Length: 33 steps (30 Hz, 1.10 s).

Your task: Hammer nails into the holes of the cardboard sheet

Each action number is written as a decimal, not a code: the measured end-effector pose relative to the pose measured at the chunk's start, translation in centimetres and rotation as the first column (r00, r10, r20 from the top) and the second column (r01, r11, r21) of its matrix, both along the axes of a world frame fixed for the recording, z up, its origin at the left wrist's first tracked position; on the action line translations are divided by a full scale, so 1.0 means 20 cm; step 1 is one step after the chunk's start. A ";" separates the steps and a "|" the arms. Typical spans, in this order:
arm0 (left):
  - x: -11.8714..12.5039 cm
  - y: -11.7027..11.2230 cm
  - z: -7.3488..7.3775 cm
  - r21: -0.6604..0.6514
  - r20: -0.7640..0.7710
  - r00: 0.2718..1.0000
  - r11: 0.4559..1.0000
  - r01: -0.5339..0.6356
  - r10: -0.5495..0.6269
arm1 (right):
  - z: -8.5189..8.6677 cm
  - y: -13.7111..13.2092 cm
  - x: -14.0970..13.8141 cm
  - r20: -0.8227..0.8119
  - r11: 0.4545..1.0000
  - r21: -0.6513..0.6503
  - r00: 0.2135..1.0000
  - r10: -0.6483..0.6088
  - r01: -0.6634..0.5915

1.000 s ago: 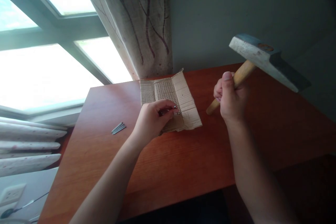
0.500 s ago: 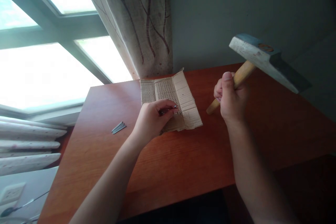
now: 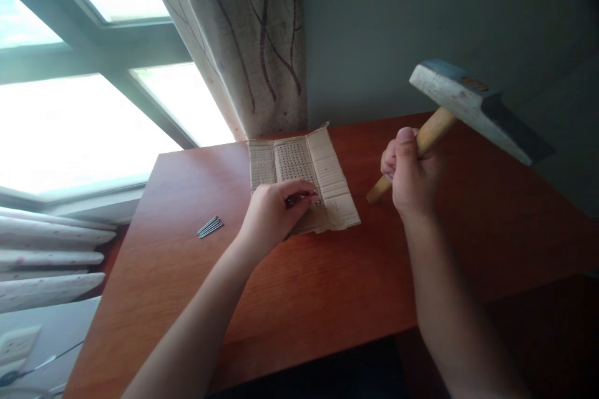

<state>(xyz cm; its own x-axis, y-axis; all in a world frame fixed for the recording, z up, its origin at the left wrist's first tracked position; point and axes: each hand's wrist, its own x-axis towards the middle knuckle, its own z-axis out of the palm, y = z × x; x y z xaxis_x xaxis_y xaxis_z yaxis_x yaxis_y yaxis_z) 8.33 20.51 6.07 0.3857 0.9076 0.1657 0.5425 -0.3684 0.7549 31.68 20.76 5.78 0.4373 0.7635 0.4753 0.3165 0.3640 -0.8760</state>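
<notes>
A flattened piece of cardboard (image 3: pixel 327 181) lies on the reddish wooden table (image 3: pixel 327 287), its middle panel full of small holes. My left hand (image 3: pixel 274 212) rests on the cardboard's near part, fingers pinched on a nail (image 3: pixel 306 198) held against it. My right hand (image 3: pixel 412 177) is closed round the wooden handle of a hammer (image 3: pixel 468 109). The hammer's grey metal head is raised above the table, to the right of the cardboard.
A small bunch of loose nails (image 3: pixel 209 227) lies on the table left of my left hand. A patterned curtain (image 3: pixel 253 37) and a window (image 3: pixel 84 75) stand behind the table. A wall socket (image 3: pixel 16 343) shows at lower left.
Almost nothing has changed. Both hands and the hammer hold their places; the view has shifted very slightly.
</notes>
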 end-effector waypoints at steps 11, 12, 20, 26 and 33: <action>0.00 0.02 -0.03 0.006 -0.027 1.000 1.000 -0.016 0.016 | 0.04 -0.04 0.06 0.009 0.948 -0.132 0.955 0.295 -0.291; 0.00 0.02 -0.03 0.008 -0.030 0.999 1.000 -0.012 0.012 | 0.05 -0.06 0.08 0.045 0.933 -0.184 0.946 0.322 -0.309; 0.00 0.01 -0.04 -0.001 -0.010 1.000 1.000 -0.003 0.003 | 0.21 -0.22 0.17 0.520 0.872 -0.441 0.732 0.440 -0.211; 0.00 0.01 -0.04 -0.016 -0.024 1.000 1.000 -0.001 0.001 | 0.31 -0.21 0.11 0.663 0.871 -0.445 0.577 0.477 -0.209; 0.00 0.01 -0.03 -0.010 -0.050 0.999 1.000 0.012 -0.012 | 0.32 -0.20 0.10 0.713 0.834 -0.532 0.455 0.534 -0.146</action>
<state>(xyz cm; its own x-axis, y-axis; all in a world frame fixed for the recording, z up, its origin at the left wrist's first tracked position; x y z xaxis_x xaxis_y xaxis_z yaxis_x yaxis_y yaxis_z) 8.35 20.79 5.41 0.4042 0.9044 0.1365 0.5757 -0.3675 0.7304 33.62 16.71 12.10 -0.3303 0.9359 0.1224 0.8604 0.3519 -0.3686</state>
